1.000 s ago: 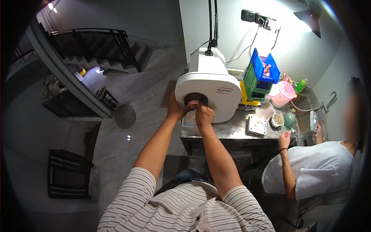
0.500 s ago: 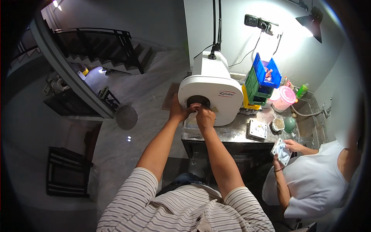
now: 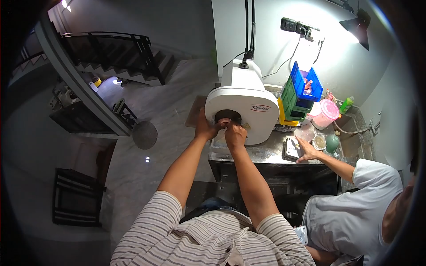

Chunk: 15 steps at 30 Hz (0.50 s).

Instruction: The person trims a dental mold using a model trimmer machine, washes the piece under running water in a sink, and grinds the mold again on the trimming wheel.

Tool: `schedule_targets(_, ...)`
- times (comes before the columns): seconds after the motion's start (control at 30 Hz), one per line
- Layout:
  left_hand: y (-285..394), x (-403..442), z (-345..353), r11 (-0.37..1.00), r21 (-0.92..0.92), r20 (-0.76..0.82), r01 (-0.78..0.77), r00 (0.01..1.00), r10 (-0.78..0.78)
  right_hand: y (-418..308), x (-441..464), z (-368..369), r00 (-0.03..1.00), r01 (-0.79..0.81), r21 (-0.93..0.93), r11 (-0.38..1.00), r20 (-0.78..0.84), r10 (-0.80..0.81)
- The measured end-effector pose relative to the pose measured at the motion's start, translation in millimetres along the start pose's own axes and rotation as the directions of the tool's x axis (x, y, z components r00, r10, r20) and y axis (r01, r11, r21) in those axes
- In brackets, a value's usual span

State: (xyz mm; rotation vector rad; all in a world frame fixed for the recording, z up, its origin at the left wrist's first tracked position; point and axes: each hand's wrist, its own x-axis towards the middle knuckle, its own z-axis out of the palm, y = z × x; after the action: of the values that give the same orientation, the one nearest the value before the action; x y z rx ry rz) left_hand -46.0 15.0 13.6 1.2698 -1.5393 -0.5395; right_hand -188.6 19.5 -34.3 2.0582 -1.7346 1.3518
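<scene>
My left hand [image 3: 207, 130] reaches the left side of the round dark opening [image 3: 227, 114] in a white machine [image 3: 262, 126]. The fingers of my right hand [image 3: 235, 134] are bent at the same opening, close beside my left. Between them, at the lower rim, both hands grip a small pinkish piece [image 3: 225, 120]. Its kind is unclear, since fingers cover most of it. The machine's front panel carries red-underlined lettering and a yellow warning label [image 3: 246, 125].
On my right a co-worker's hand [image 3: 308, 150] touches a metal flask [image 3: 291, 148] on the bench. Blue, green and yellow stacked bins [image 3: 296, 98], a pink bucket [image 3: 327, 111], a green bowl [image 3: 332, 143] and a sink [image 3: 348, 126] stand beyond. A round stool [image 3: 145, 134] is at left.
The co-worker has leaned and stretched an arm to the flask on the bench; the plate they held has moved down beside my right sleeve. My hands have barely moved.
</scene>
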Motion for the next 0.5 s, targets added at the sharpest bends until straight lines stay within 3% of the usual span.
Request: schedule_targets(0.5,-2.0,1.1,-0.1,0.999,-0.031,-0.012,-0.036,0.999,0.035,0.6,-2.2,3.7,0.998,-0.038,0.011,0.999,0.04,0.038)
